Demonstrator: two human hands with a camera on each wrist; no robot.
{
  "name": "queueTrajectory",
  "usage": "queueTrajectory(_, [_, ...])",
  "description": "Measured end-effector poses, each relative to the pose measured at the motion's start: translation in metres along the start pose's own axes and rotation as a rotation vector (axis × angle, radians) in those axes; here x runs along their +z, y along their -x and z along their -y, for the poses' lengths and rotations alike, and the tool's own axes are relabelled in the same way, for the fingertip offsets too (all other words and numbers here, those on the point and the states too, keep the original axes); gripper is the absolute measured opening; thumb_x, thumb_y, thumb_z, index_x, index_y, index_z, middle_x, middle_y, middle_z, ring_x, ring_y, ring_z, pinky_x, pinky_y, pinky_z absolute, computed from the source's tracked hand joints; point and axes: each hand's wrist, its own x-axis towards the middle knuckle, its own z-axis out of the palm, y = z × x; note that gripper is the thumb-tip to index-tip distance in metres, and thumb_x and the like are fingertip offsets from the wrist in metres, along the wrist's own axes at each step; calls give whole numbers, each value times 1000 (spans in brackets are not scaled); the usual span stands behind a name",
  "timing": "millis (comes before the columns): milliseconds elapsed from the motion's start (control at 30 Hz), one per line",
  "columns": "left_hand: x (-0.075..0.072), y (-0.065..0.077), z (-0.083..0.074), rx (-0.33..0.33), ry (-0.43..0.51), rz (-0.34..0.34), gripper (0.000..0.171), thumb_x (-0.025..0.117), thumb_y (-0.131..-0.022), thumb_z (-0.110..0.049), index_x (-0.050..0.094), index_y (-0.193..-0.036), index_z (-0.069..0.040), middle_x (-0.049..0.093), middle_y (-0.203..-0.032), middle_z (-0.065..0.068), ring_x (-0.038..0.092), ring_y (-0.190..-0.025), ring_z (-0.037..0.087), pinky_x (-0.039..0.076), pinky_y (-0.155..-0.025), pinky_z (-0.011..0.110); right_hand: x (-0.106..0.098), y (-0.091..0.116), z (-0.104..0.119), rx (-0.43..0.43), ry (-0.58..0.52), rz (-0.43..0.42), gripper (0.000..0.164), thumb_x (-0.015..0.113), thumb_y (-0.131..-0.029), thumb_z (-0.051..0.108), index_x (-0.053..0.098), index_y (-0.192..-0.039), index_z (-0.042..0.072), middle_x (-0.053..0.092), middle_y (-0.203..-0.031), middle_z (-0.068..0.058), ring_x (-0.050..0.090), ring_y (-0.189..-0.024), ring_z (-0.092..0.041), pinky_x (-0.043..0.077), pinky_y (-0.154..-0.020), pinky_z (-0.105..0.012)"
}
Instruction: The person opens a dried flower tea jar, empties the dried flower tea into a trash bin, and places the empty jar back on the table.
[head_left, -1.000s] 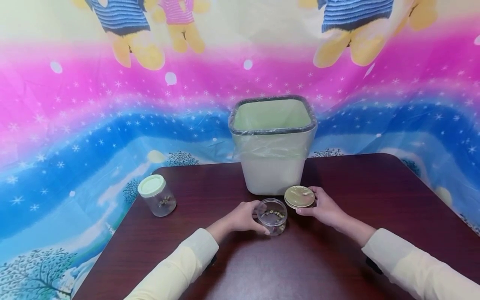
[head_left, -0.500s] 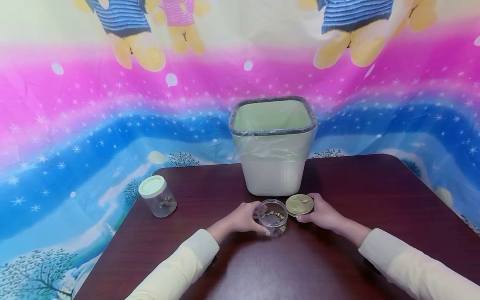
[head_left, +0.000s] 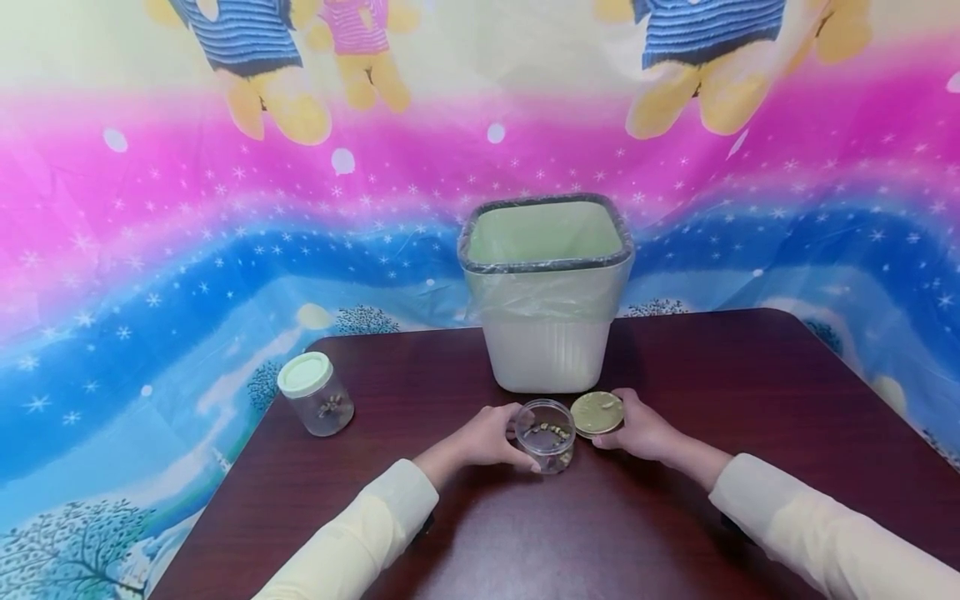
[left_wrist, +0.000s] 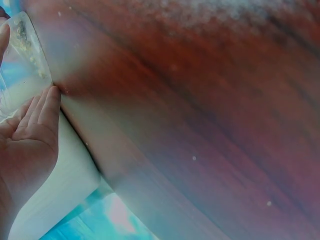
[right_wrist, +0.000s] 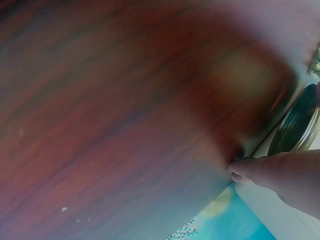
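Note:
My left hand (head_left: 495, 435) grips a short clear jar (head_left: 546, 442) from its left side, thumb in front. The jar stands topless on the table, with small yellowish-brown dried bits inside. In the left wrist view the jar (left_wrist: 22, 60) is partly cut off at the edge, by the fingers. Just right of the jar, my right hand (head_left: 647, 427) pinches a round gold lid (head_left: 597, 412) by its right edge, low over the table. The right wrist view catches the lid's dark underside (right_wrist: 295, 122) tilted above the thumb.
A pale bin (head_left: 551, 350) lined with a clear bag stands directly behind the jar and lid. At the table's left edge is a clear jar with a pale green lid (head_left: 306, 375), holding similar bits. A printed cloth (head_left: 375, 200) hangs behind the dark wooden table (head_left: 517, 550).
My right hand has come down and slightly toward me with the gold lid, beside the jar. The left hand and its jar have stayed almost still.

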Motion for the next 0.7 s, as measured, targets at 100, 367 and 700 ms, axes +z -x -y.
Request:
queueTrajectory(100, [0,0,0,-1,2,-2,74,92,-66,-29,58,-126,-4,62,-125,5,60,-113,15,48,-88,19,1,-1,0,-5,25,-1,85,85,-74,12,27,-131,-16,52,-118,-33,50,-113,-43,39,-97,-53])
queueTrajectory(367, [-1,0,0,-6,5,-2,72,92,-66,-29,58,-125,-6,62,-124,4,60,-113,15,48,-88,19,5,-4,-3,-10,80,1,82,85,-73,17,33,-126,-16,45,-119,-32,49,-110,-43,40,-95,-52])
queueTrajectory(700, [0,-1,-1,4,14,-3,72,92,-65,-27,58,-125,-3,63,-123,6,61,-111,14,48,-87,19,3,-5,-4,-62,178,-16,77,87,-66,18,43,-116,-20,43,-120,-39,17,-128,-63,22,-106,-64])
